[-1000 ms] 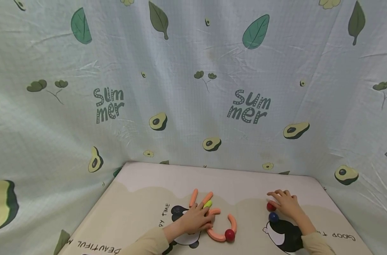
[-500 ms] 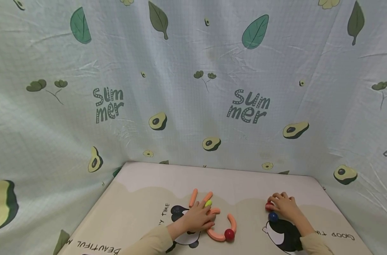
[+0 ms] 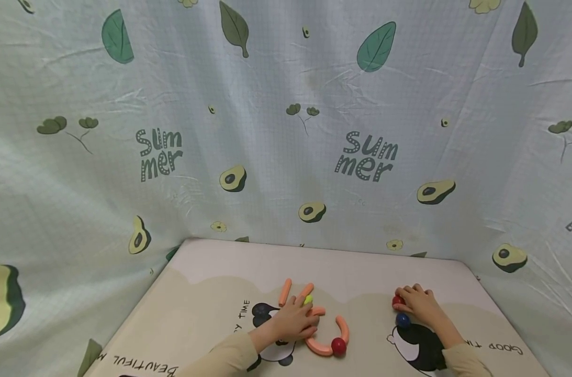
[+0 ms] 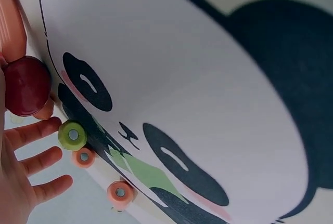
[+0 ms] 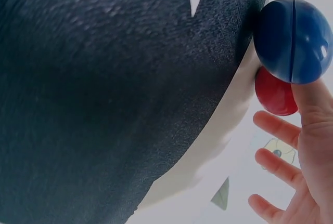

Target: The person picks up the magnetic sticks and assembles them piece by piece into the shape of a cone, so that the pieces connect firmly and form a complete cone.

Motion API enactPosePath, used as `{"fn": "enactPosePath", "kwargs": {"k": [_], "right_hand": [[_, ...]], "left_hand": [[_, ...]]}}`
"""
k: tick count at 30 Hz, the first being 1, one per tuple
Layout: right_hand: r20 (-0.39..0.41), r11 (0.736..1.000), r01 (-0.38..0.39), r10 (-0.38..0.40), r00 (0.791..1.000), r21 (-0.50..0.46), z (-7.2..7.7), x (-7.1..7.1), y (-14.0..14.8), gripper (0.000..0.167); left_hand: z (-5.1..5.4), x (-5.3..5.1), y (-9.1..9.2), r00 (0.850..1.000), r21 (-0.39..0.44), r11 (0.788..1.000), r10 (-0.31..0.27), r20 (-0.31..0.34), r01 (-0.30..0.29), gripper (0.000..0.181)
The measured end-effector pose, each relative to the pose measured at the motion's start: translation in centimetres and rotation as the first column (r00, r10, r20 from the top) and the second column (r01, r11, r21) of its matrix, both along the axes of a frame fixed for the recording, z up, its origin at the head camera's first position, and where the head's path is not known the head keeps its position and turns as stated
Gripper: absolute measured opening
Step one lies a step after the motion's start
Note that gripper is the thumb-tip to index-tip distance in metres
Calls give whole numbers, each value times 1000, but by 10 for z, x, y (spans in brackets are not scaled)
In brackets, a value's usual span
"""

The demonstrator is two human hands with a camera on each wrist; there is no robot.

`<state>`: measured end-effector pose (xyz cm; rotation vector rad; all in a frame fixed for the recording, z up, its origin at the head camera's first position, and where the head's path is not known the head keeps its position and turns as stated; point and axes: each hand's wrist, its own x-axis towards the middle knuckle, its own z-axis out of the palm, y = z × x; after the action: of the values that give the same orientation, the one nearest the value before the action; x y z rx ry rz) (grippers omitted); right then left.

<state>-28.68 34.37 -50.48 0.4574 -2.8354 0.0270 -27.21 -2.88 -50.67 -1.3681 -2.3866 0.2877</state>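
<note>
In the head view, my left hand [image 3: 292, 320] lies over the printed panda with its fingers spread. Its index fingertip touches or nearly touches a lime-green piece [image 4: 72, 134], which looks round and holed end-on in the left wrist view. Close by are curved orange sausage-like pieces [image 3: 319, 347] and a dark red ball [image 3: 339, 346]. Farther right, my right hand [image 3: 419, 303] pinches another red ball [image 5: 276, 93] between thumb and fingers. A blue ball [image 5: 292, 40] with a groove sits right beside it and hides part of the thumb and red ball.
Two straight orange sticks [image 3: 286, 292] lie beyond the left hand. The mat [image 3: 210, 298] has printed animals and lettering. A hanging leaf-and-avocado sheet [image 3: 267, 131] stands behind the mat and along its sides.
My right hand's fingers have drawn in from an outstretched pose onto the red ball, which has shifted slightly away from me and left. The left hand has barely moved.
</note>
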Motion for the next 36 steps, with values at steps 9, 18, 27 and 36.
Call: {"fn": "enactPosePath", "kwargs": {"k": [9,18,27,36], "right_hand": [[-53,998,-55,55,997,-13,-6,-4,0,30],[-113,998,-70,69,991,-7,-3,-5,-3,28],[-211,988,-151,155,965,35,4,-7,-13,35],[-270,975,-209,222,937,76,7,-6,-29,36]], "left_hand": [[0,-1,2,999,22,1000,-18,-35,19,15],[0,-1,5,1000,2,1000,-7,-12,7,17],[1,0,8,1000,-12,1000,10,20,-10,19],[-1,-1,10,1000,-40,999,16,26,-15,24]]}}
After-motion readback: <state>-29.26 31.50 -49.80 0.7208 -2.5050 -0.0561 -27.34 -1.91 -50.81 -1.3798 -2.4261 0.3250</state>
